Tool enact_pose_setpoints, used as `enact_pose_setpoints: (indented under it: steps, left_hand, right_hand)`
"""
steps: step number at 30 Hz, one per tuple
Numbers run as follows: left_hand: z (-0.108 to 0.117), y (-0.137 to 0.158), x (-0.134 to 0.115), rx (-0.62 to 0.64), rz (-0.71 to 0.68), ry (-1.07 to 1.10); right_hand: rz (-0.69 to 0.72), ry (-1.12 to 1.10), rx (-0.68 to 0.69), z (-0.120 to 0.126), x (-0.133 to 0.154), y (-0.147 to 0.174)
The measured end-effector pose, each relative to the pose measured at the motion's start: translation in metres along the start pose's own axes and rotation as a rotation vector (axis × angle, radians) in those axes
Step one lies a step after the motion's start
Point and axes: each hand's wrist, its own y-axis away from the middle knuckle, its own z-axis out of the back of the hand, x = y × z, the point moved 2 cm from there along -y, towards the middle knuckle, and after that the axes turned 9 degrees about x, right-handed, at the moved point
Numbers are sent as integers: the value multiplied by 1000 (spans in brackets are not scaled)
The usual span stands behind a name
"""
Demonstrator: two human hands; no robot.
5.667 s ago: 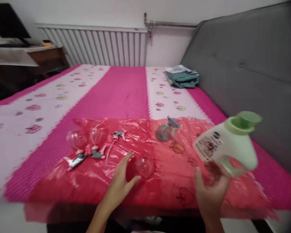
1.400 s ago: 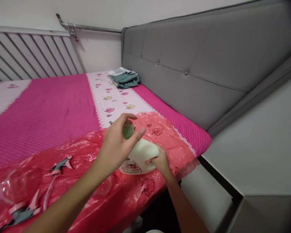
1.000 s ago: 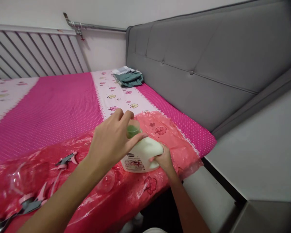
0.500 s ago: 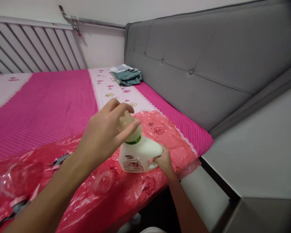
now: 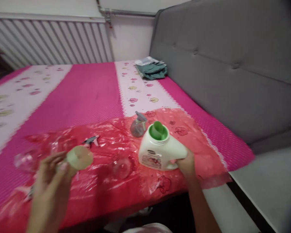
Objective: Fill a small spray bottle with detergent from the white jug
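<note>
My left hand (image 5: 53, 179) holds a pale translucent cap (image 5: 80, 157) over the left part of the red plastic sheet. My right hand (image 5: 186, 163) grips the handle of a white detergent bottle (image 5: 152, 150), which stands upright or nearly so with its green spout (image 5: 158, 131) uncovered. Just behind the bottle is a small clear spray bottle (image 5: 137, 127) with a grey trigger head. A loose spray trigger head (image 5: 91, 141) lies beyond the cap. Between my hands a clear round container (image 5: 121, 167) rests on the sheet.
A red plastic sheet (image 5: 99, 197) covers the near edge of a bed with a pink and white patterned cover (image 5: 92, 94). More clear bottles (image 5: 26, 160) lie at left. Folded cloths (image 5: 151, 69) sit by the grey headboard (image 5: 208, 64). A radiator (image 5: 50, 42) lines the back wall.
The cap has come off the detergent bottle and moved left in my left hand, baring the green spout. The view has turned left, and the spray bottle behind shows.
</note>
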Motion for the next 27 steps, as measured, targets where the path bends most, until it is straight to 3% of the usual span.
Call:
enact_pose_setpoints:
  steps: [1, 3, 6, 9, 15, 22, 27]
  left_hand:
    - [0, 15, 13, -36, 112, 112]
    - [-2, 40, 36, -46, 207, 177]
    - [-8, 63, 63, -71, 148, -30]
    - [-19, 67, 81, -136, 87, -146]
    - [-44, 48, 90, -67, 39, -282]
    - [-43, 49, 94, 46, 9, -440]
    - [-35, 52, 98, 78, -12, -535]
  right_hand:
    - [-20, 15, -5, 1, -1, 2]
    - [-55, 53, -38, 5, -1, 6]
    - [-87, 103, -52, 9, 0, 10]
    - [-95, 180, -18, 13, 4, 12]
    - [-87, 369, 71, 24, 16, 13]
    - [-115, 524, 75, 24, 14, 20]
    - [101, 434, 21, 22, 8, 20]
